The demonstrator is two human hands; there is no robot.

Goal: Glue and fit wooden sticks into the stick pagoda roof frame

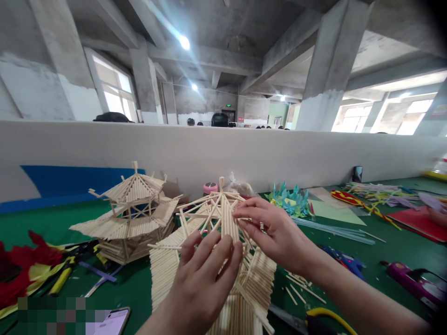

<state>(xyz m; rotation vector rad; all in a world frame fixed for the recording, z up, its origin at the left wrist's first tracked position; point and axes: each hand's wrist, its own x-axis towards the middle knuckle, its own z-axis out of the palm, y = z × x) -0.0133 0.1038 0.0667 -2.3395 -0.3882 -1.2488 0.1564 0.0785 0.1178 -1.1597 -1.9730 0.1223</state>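
Note:
A pagoda model built of thin wooden sticks (160, 274) stands in front of me, its upper roof partly an open frame and partly covered by a strip of sticks laid side by side. My left hand (204, 270) has its fingers bent over the lower end of this strip, gripping the sticks there. From the right, my right hand (270, 230) pinches the strip's edge higher up, below the peak. Both hands hide part of the roof. Left of it stands a similar stick pagoda (134, 223) with covered roofs.
Loose sticks (296, 288), scissors (291, 321) and a blue glue gun (344, 260) lie at right, near clear glue sticks (335, 230) and a purple tool (414, 281). Yellow-handled pliers (63, 277) and a phone (117, 321) are at left. A white partition (195, 149) rises behind.

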